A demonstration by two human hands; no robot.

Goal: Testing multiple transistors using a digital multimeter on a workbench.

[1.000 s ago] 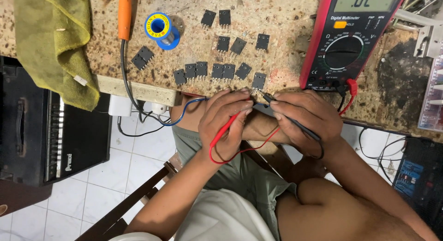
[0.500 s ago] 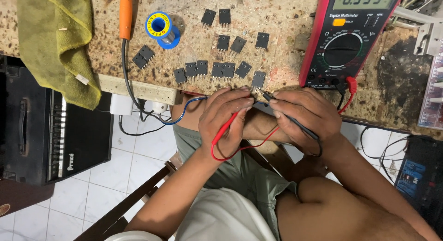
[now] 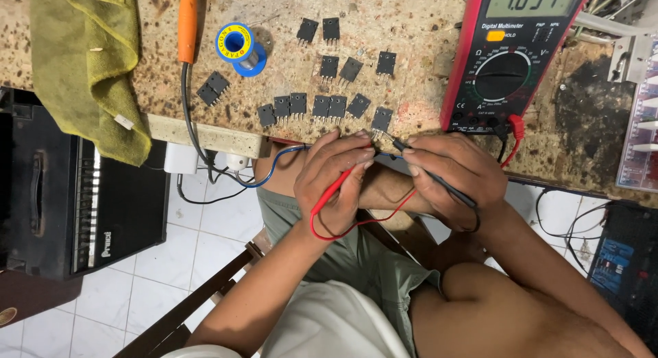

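My left hand (image 3: 336,176) pinches the red probe (image 3: 336,188); my right hand (image 3: 456,176) pinches the black probe (image 3: 439,182). Both tips meet on the legs of one black transistor (image 3: 381,118) at the counter (image 3: 411,29) edge, just left of the multimeter (image 3: 510,56), whose display shows a reading, so this part looks mid-test. I count thirteen transistors left of the meter; which are done I cannot tell. Further left lie one solder spool (image 3: 236,46), one orange-handled iron (image 3: 187,22) and one green cloth (image 3: 89,63).

Speckled stone desk (image 3: 418,29) carries scattered black transistors (image 3: 329,106), a blue solder spool (image 3: 238,47), orange soldering iron (image 3: 187,23), green cloth (image 3: 92,63), red multimeter (image 3: 510,56).
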